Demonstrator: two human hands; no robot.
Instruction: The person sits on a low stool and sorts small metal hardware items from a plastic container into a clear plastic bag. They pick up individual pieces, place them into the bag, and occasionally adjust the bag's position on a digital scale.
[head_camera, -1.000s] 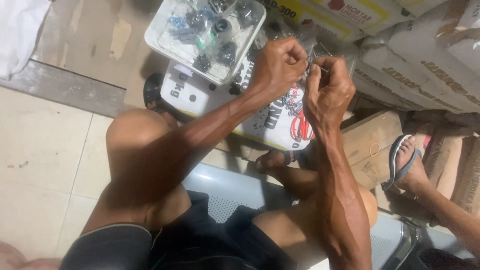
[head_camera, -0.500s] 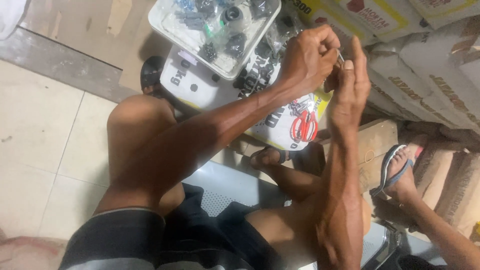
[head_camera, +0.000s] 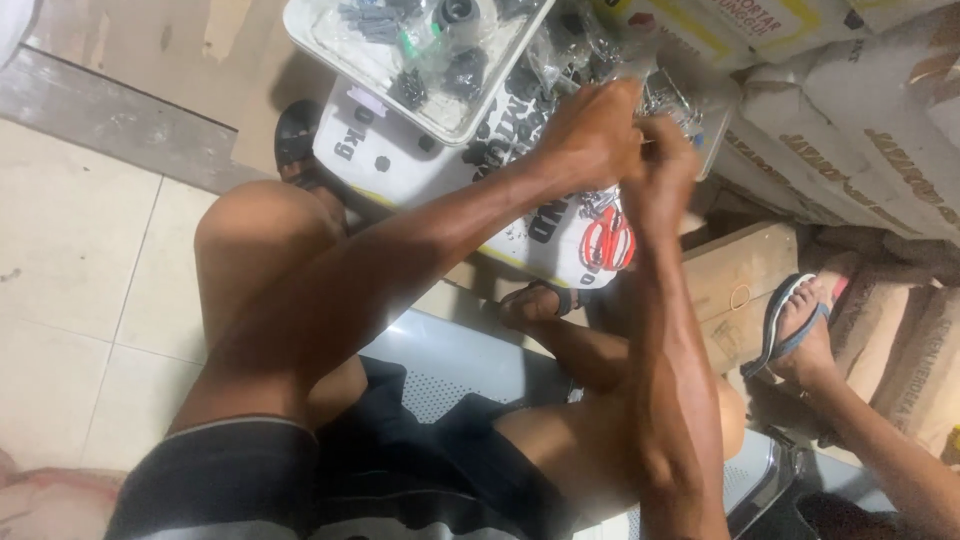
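Reaching forward over the knees, both hands meet above a white printed sack lying flat as a worktop. The left hand is curled into a loose fist, fingers closed together around something small that cannot be made out. The right hand presses against it, fingers pinched together at the same spot; blur hides what they grip, though it lies right where the two hands touch, just above the sack's far edge.

A clear plastic bag of small metal hardware sits just behind the hands, nearly touching the knuckles. To its left, a shallow clear plastic tray holding dark small parts and a green piece rests tilted on the sack. Red-handled scissors lie on the sack below the right wrist.

Beige paper sacks are stacked at the right, and a brown cardboard box stands beside them. Another person's foot in a grey flip-flop rests near that box. The person sits on a pale grey perforated metal seat over a tiled floor.
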